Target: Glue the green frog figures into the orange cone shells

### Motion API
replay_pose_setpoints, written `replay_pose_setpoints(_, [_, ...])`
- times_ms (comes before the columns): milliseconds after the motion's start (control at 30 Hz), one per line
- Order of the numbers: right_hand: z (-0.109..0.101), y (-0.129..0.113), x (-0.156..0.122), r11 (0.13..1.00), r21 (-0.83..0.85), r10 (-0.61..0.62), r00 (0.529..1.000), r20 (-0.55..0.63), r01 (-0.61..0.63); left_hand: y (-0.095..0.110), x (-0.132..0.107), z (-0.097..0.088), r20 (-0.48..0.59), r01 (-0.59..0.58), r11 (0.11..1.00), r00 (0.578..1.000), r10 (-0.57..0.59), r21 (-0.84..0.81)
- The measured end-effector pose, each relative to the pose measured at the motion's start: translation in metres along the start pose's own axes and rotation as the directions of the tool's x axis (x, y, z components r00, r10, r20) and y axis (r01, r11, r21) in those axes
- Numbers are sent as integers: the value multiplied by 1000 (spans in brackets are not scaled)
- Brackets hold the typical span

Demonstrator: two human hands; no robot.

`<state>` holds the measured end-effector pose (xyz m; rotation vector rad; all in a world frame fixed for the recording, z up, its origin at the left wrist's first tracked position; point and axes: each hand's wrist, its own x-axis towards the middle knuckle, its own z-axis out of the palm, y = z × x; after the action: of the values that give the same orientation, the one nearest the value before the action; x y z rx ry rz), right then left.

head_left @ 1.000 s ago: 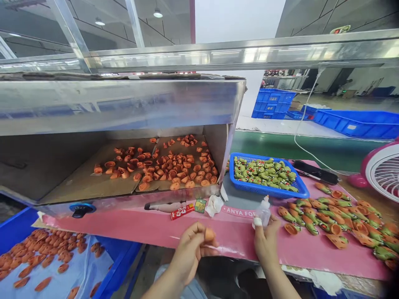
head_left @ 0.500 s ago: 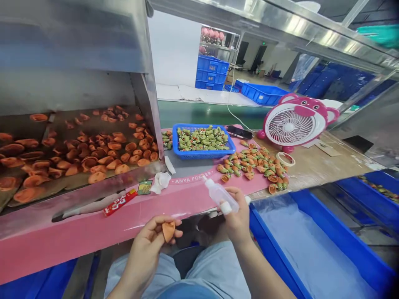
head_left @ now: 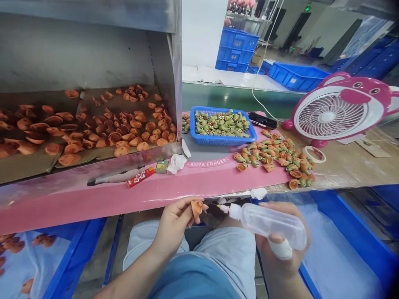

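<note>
Between the fingertips of my left hand (head_left: 176, 226) is a small orange cup-like piece (head_left: 196, 208), held over my lap at the table's front edge. My right hand (head_left: 285, 241) is wrapped round a clear squeeze bottle (head_left: 271, 224), which lies tilted on its side in my grip. White wrapping covers a fingertip of that hand. The bottle's thin nozzle (head_left: 222, 208) points left at the orange piece, with a small gap between them. On the table, past the bottle, lies a heap of green pieces joined to orange cups (head_left: 274, 155).
A blue basket (head_left: 224, 141) of green pieces stands at the back. Left, a metal-framed booth (head_left: 179, 95) holds many orange pieces. A pink fan (head_left: 330, 112), a tape ring (head_left: 314, 154), crumpled tissue (head_left: 176, 163) and a red packet (head_left: 141, 177) are on the table. Blue bins flank my lap.
The squeeze bottle has swung from upright to nearly level, its nozzle now turned toward the orange piece. My left hand still pinches that piece. The view has shifted left and down.
</note>
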<state>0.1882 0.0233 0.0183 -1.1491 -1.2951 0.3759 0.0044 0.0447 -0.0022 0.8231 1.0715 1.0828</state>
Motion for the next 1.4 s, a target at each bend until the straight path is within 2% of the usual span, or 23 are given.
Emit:
replay_pose_setpoints(100, [2,-6,-3,991,-20,-137,990,-32,136,1,-3,2,29,-14,1000,999,14,-4])
replay_pose_setpoints(167, [2,-8,-4,974,-74,-215,976,-9,214,3,-4,4,55,-10,1000,998,11,-15])
replay_pose_setpoints(267, [1,-9,-6,962,-89,-259,966,18,260,5,-5,6,70,25,1000,997,-25,-1])
replay_pose_setpoints(433, [2,-9,-8,952,-100,-288,957,42,290,7,-6,7,-23,27,996,999,-25,84])
replay_pose_setpoints(567, [4,-9,-7,951,-98,-284,954,98,294,6,-6,6,-52,6,991,999,1,133])
replay_pose_setpoints(900, [7,-8,-8,954,11,-297,944,144,298,6,-7,5,-52,3,990,999,4,140])
replay_pose_setpoints(1400, [5,-6,-11,942,-81,-312,939,144,325,4,-9,4,-27,-25,988,999,30,153])
